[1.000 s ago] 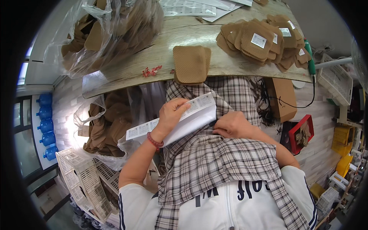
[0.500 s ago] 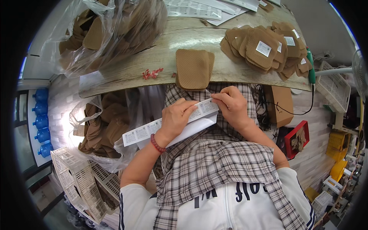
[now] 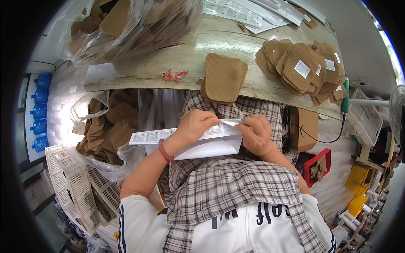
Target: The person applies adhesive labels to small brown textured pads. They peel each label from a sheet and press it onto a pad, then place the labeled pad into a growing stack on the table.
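A white sheet of printed labels [image 3: 152, 136] lies across my lap, with a blank white sheet [image 3: 211, 151] under it. My left hand [image 3: 192, 128] is closed on the label sheet, thumb on top. At the sheet's right end, my right hand [image 3: 256, 133] pinches a lifted white edge, which curls up between the two hands. Just beyond, a small stack of brown textured pads [image 3: 223, 78] sits at the table's front edge, the top one bare. Farther right is a heap of brown pads [image 3: 295, 82], several bearing white labels.
A clear plastic bag of brown pads [image 3: 114, 21] rests on the table's left, and another bag of brown pads [image 3: 105, 130] is below. Printed sheets [image 3: 232, 12] lie at the back. Red scraps [image 3: 173, 76], a green-handled tool [image 3: 346, 95] and a red box [image 3: 308, 180] are also around.
The right end of the label sheet has come down, and a white edge now curls up there in my right hand's pinch. The whole view has shifted slightly.
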`<act>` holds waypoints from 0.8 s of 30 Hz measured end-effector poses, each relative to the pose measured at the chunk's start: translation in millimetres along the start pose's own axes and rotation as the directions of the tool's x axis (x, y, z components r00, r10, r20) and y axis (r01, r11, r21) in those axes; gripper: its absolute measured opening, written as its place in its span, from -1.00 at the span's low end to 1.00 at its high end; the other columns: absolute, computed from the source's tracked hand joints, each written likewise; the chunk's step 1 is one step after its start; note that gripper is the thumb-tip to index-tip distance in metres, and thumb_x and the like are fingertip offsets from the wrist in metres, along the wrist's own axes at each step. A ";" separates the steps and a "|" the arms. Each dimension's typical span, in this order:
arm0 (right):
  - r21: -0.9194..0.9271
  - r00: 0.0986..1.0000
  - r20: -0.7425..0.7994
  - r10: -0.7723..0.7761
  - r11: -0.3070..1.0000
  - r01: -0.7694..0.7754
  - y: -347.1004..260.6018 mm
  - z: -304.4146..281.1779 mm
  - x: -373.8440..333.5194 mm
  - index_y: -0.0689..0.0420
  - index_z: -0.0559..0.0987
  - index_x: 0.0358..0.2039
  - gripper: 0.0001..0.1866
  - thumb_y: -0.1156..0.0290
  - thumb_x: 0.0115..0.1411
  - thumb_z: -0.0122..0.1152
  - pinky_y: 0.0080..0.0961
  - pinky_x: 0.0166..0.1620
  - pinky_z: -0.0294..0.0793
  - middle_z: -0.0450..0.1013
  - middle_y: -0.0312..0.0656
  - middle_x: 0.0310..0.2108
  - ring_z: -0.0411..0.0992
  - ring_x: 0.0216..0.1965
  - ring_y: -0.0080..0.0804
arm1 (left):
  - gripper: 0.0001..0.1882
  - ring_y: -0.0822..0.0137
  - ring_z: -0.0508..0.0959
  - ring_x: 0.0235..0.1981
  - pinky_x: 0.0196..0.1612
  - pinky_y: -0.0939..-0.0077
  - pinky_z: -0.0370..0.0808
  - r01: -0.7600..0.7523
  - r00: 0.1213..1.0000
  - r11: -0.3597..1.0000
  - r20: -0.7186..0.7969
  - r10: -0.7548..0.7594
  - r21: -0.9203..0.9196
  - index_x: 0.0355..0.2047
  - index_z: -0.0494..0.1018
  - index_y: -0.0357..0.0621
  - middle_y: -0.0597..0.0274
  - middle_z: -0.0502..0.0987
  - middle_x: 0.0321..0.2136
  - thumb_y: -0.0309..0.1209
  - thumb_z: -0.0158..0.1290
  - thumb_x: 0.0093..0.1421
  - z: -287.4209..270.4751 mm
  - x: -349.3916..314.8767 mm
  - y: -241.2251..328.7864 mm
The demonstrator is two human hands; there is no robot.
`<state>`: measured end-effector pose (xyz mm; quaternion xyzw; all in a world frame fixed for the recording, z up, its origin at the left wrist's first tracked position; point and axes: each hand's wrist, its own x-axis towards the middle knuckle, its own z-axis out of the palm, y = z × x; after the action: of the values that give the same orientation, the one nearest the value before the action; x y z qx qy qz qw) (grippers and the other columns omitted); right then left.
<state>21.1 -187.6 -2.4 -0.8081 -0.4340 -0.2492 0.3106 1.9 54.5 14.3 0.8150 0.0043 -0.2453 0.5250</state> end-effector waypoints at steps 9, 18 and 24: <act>0.365 0.932 0.022 0.363 0.865 -0.345 -27.1 -35.5 13.1 0.10 0.60 -0.36 -0.89 0.62 0.14 0.28 -0.56 -0.21 0.42 0.42 -0.27 -0.40 0.41 -0.33 -0.39 | -0.77 0.25 0.57 -0.50 -0.37 0.40 0.46 -0.126 0.991 0.944 -0.012 0.136 0.304 -0.35 0.61 -0.11 0.21 0.58 -0.56 -0.23 0.13 0.27 14.2 -6.2 -4.4; 0.820 0.611 0.254 0.750 0.168 -0.547 34.9 4.5 75.6 0.22 0.51 -0.26 -0.97 0.54 0.36 0.15 -0.63 -0.18 0.41 0.47 -0.33 -0.36 0.39 -0.31 -0.63 | -0.84 -0.15 0.25 0.34 0.38 -0.09 0.18 -0.398 0.701 0.541 -0.134 0.700 0.741 -0.51 0.45 -0.23 -0.16 0.37 0.24 -0.47 0.21 0.09 14.0 -10.4 28.4; 0.705 0.625 0.323 0.711 0.260 -0.660 60.5 40.2 81.2 0.20 0.52 -0.25 -0.97 0.53 0.36 0.16 -0.68 -0.30 0.39 0.45 -0.37 -0.41 0.37 -0.38 -0.67 | -0.84 -0.14 0.26 0.36 0.41 -0.12 0.16 -0.388 0.720 0.568 -0.146 0.678 0.726 -0.51 0.42 -0.26 -0.18 0.37 0.24 -0.49 0.17 0.13 5.0 13.0 16.1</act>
<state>118.8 -140.3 7.5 -0.6881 -0.0925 0.0982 0.7130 15.6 39.6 21.1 0.9357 -0.2235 0.1209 0.2445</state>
